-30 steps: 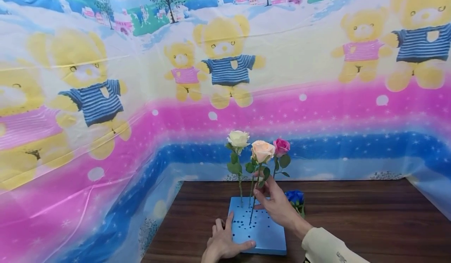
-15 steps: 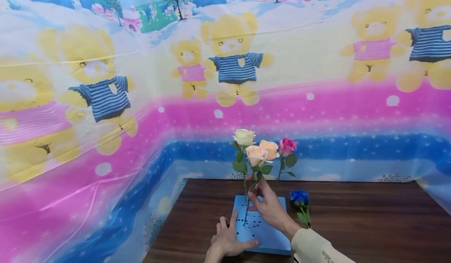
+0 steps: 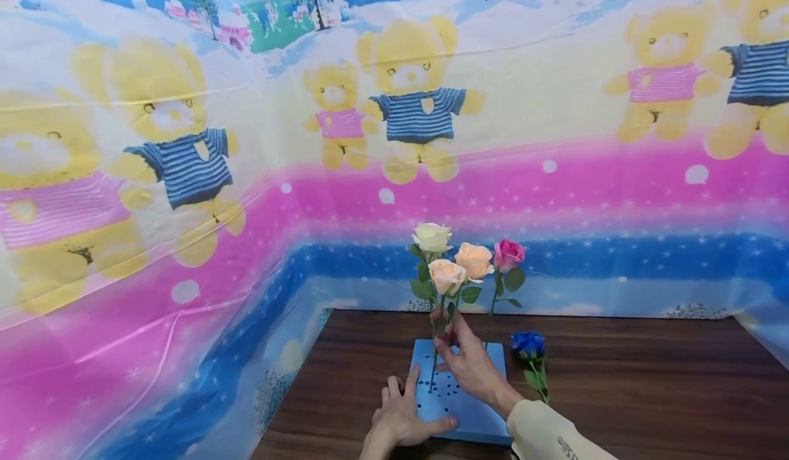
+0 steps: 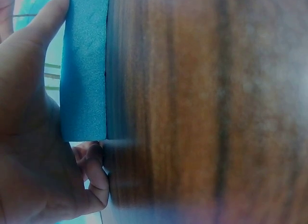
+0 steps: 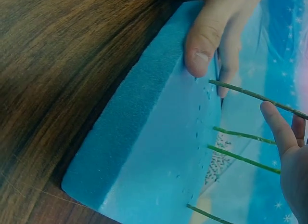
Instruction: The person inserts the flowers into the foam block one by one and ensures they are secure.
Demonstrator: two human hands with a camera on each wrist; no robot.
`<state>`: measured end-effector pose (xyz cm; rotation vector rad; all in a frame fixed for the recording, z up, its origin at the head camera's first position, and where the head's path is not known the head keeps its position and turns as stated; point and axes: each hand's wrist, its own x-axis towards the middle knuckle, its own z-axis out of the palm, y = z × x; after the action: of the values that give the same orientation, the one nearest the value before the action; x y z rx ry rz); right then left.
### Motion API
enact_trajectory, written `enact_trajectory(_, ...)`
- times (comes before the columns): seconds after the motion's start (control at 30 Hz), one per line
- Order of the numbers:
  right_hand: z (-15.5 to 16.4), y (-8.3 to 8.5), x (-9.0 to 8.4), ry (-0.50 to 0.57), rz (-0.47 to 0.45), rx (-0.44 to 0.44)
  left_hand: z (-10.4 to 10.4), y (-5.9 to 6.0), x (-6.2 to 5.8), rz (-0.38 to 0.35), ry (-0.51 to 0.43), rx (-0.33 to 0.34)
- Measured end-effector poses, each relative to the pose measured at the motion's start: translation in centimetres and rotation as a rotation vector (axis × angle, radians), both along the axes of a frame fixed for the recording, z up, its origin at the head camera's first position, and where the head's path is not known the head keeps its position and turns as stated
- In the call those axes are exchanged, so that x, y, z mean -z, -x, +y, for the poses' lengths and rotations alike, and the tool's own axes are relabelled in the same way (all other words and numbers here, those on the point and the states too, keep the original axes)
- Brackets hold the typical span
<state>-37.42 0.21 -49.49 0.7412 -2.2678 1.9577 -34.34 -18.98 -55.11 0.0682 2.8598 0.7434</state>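
Head view: right hand (image 3: 471, 364) pinches the peach rose stem (image 3: 435, 357), axis near-upright, tip at the blue foam block (image 3: 487, 415) on the desk (image 3: 647, 385). Left hand (image 3: 403, 419) presses the block's near-left edge, fingers flat.

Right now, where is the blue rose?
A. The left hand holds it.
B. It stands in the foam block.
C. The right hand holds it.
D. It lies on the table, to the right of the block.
D: the blue rose lies on the wooden table, just right of the blue foam block, and no hand touches it.
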Motion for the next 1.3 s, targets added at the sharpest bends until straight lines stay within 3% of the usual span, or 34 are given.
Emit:
enact_trajectory(1.03, 0.7, -0.3, -0.1, -0.029, -0.019, 0.025, 0.1, 0.0, 0.0, 0.007, 0.004, -0.008)
enact_trajectory(1.3, 1.5, -0.2, 0.6, -0.021, -0.069, 0.04, 0.1, -0.1, -0.1, 0.012, 0.012, -0.002)
